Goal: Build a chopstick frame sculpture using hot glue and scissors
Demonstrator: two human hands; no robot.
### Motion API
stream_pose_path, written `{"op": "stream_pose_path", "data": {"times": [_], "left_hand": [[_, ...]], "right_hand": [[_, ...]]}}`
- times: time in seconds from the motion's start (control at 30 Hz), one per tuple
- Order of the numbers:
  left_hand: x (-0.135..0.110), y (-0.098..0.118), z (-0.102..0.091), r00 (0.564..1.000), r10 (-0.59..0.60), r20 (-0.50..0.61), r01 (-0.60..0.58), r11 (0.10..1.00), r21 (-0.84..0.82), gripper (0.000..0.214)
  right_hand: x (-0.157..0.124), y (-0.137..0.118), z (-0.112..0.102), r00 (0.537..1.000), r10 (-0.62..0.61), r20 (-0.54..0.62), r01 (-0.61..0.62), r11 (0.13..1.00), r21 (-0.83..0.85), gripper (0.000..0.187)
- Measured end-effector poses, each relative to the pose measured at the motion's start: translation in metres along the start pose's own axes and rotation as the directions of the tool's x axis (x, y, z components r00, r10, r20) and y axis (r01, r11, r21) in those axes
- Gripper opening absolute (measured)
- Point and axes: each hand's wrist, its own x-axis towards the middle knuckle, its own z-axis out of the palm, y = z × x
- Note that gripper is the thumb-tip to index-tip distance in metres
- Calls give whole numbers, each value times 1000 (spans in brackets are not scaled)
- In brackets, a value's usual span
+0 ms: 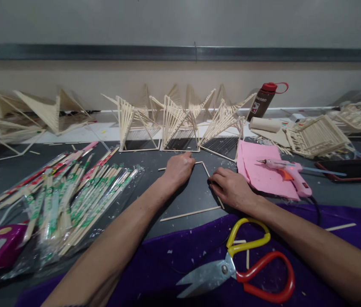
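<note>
Thin wooden sticks lie on the dark table in a three-sided outline that gapes at the left. My left hand [180,169] is closed over the far stick [164,169], its fingertips near the far corner. With bent fingers, my right hand [231,186] grips the right-hand stick [205,169] about midway along. The near stick [190,214] meets that one at the lower right corner, and neither hand touches it. Both palms face down, so the exact fingertip contact is partly hidden.
Stick models [180,128] stand along the wall. Bagged chopsticks [87,200] lie left. At right, a pink glue gun [291,170] rests on pink cloth [247,160], near a phone [353,168] and bottle [260,102]. Scissors [223,269] lie on purple cloth [155,273] in front.
</note>
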Motion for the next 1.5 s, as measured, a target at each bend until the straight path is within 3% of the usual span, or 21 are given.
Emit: {"op": "stream_pose_path", "data": {"times": [0.9,1.5], "left_hand": [[4,-3,5,998,67,-20,-68,997,-23,30],[1,-2,1,1000,28,-4,-28,1000,-15,30]], "right_hand": [[5,1,3,1000,-19,5,18,996,88,20],[3,-1,2,999,-4,33,5,1000,-9,21]]}}
